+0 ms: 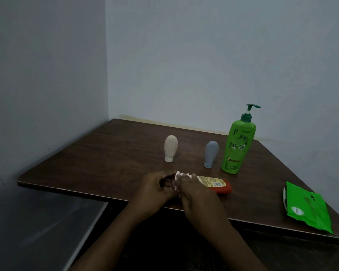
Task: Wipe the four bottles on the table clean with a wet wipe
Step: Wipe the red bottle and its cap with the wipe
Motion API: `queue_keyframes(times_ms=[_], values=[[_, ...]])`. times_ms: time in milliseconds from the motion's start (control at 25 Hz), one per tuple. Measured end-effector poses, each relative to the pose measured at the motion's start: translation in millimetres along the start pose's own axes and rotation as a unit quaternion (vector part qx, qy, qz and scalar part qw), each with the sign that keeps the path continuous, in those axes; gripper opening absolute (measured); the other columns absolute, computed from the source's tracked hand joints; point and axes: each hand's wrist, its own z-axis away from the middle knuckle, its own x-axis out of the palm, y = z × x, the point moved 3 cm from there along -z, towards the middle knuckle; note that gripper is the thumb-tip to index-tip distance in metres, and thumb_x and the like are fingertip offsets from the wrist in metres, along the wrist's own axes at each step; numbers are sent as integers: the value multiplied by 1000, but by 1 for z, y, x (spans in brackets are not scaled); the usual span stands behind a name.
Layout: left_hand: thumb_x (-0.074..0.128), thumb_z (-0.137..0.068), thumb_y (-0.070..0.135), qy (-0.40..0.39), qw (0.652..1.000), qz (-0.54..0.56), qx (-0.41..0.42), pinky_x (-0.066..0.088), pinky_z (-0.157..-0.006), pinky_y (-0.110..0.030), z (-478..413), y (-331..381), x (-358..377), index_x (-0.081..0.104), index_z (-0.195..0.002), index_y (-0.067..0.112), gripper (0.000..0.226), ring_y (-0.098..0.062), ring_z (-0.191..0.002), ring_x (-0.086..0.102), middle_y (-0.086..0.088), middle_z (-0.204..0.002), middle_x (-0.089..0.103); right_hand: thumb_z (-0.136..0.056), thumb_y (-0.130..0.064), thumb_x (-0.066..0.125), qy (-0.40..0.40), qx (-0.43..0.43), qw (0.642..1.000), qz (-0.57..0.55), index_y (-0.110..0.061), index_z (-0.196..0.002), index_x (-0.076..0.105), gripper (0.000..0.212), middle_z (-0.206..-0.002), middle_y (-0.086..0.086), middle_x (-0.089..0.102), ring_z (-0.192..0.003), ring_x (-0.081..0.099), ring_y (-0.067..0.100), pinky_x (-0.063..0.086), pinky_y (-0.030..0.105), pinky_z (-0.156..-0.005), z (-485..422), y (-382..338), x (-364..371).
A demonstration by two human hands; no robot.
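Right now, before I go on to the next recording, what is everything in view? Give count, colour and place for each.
table: one, dark brown, set in the corner of the walls
cream bottle: one, cream, ribbed, standing cap down, mid-table
grey bottle: one, grey, standing cap down, beside the pump bottle
pump bottle: one, green, upright, far right
red bottle: one, red with yellow label, lying on its side near the front edge
wet wipe: one, white, bunched at the red bottle's left end
wipe pack: one, green, flat by the right front edge
walls: two, pale grey
left hand: fingers curled on the wet wipe
right hand: grips the red bottle's left end
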Motion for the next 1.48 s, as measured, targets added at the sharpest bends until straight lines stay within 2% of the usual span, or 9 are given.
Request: queue_keyframes(times_ms=[80,200,440,600,720,840,1080,1280,1480], values=[[76,-81,-12,5,1000,-9,15,59,-84,-22,0,1,-1,77,-117,13,44,-14,-102,77,4,-108,81,-87,-12,47,-18,-28,999,3,-16,-124,65,41,-132,4,63,-124,57,21,35,33,-112,2,-1,6],[81,-78,-9,9,1000,0,-1,61,-86,-26,2,0,1,75,-119,13,46,-15,-100,77,2,-108,81,-91,-10,49,-3,22,999,-42,-19,-128,63,40,-132,1,63,-124,57,16,31,23,-112,-6,3,1],[98,-63,16,6,998,-23,-63,62,-86,-27,5,1,-3,73,-117,23,61,-6,-98,76,7,-110,77,-93,-21,55,1,127,992,-22,-30,-113,68,27,-108,-2,73,-94,66,14,53,32,-81,-6,43,-19],[98,-64,24,-2,997,-23,-78,63,-84,-27,5,5,-3,74,-112,26,55,-6,-97,76,7,-108,77,-91,-21,59,-2,202,979,-9,-30,-107,71,22,-101,-2,74,-90,67,16,53,34,-76,6,84,-37],[97,-65,37,15,995,-40,-86,64,-81,-33,7,4,-2,77,-100,25,42,-11,-88,77,4,-96,79,-91,-20,62,26,237,970,-56,-27,-101,73,16,-97,-4,75,-86,65,12,47,26,-73,10,99,-40],[88,-74,47,30,996,-52,-62,59,-73,-49,8,9,1,77,-83,18,33,-25,-73,74,-10,-79,75,-93,-19,61,68,262,958,-94,-22,-95,74,13,-90,-4,73,-80,64,11,46,27,-69,10,100,-39],[71,-95,35,27,995,-7,-96,61,-75,-63,3,18,0,72,-94,11,24,-33,-70,78,-10,-88,79,-94,-17,58,133,261,943,-156,-23,-83,66,15,-76,-9,68,-73,62,4,49,30,-64,4,94,-44],[69,-96,35,-7,995,-6,-102,64,-79,-52,2,18,-1,71,-115,26,21,-30,-75,79,-4,-99,80,-94,-23,57,41,231,971,-46,-29,-82,59,14,-79,-6,67,-74,62,16,46,32,-63,3,85,-39],[92,-73,10,-77,991,-13,-104,64,-84,-32,3,9,-3,61,-132,35,71,-17,-98,76,-3,-114,73,-97,-25,47,20,197,980,2,-24,-103,61,15,-93,1,68,-83,63,18,52,35,-71,-6,53,-24]])
